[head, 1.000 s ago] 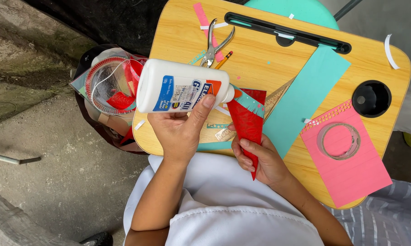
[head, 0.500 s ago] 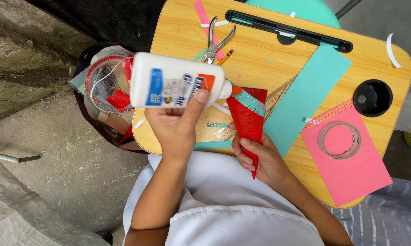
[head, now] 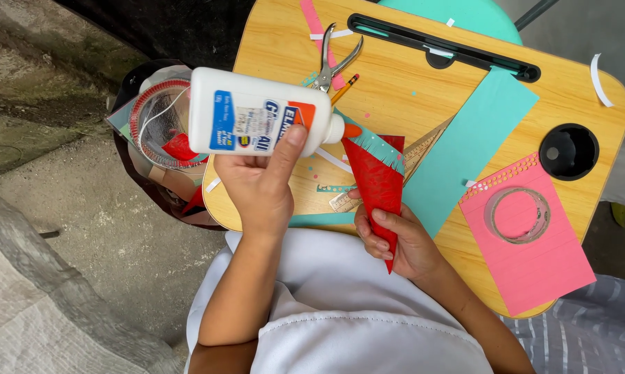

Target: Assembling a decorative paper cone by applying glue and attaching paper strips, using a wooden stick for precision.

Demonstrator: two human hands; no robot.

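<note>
Holding glue bottle (head: 257, 121) sideways, left hand (head: 257, 190) overhangs tray edge (head: 212, 201).

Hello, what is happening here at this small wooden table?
A person holds a white glue bottle sideways in the left hand, its orange tip pointing at a red paper cone held in the right hand. On the wooden lap table lie a teal paper strip, pink paper and a tape roll.
</note>
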